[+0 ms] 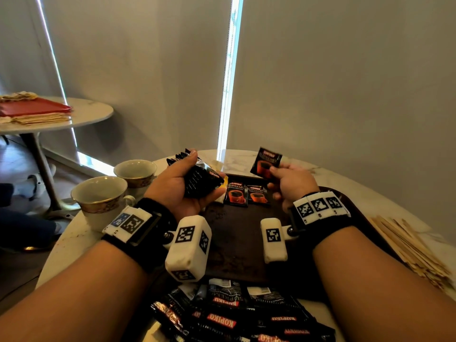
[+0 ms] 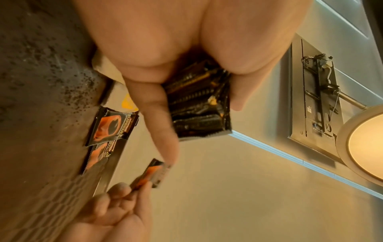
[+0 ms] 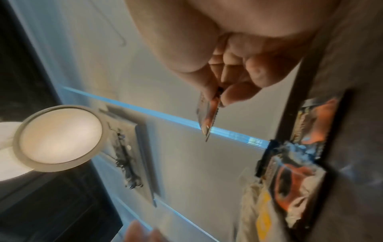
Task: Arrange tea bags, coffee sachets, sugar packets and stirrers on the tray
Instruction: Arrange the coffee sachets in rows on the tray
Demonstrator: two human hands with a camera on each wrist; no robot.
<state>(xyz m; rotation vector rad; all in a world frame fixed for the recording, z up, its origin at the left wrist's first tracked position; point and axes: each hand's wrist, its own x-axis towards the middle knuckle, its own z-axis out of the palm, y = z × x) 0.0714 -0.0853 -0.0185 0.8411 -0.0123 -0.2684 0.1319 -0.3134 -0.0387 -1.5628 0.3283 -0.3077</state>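
My left hand (image 1: 191, 183) grips a stack of black coffee sachets (image 1: 199, 180) above the tray's far left; in the left wrist view the stack (image 2: 199, 106) sits between thumb and fingers. My right hand (image 1: 288, 181) pinches a single coffee sachet (image 1: 266, 164) by its lower edge, held upright over the tray's far side; the right wrist view shows it edge-on (image 3: 208, 114). Two sachets (image 1: 246, 195) lie side by side at the far end of the dark brown tray (image 1: 234, 238). A pale tea bag with a yellow tag (image 1: 222, 191) lies beside them.
A loose pile of sachets (image 1: 237, 314) lies at the table's near edge. Wooden stirrers (image 1: 409, 245) lie in a heap right of the tray. Two gold-rimmed cups (image 1: 103, 198) stand on the left. A second table with a red tray (image 1: 34, 107) is far left.
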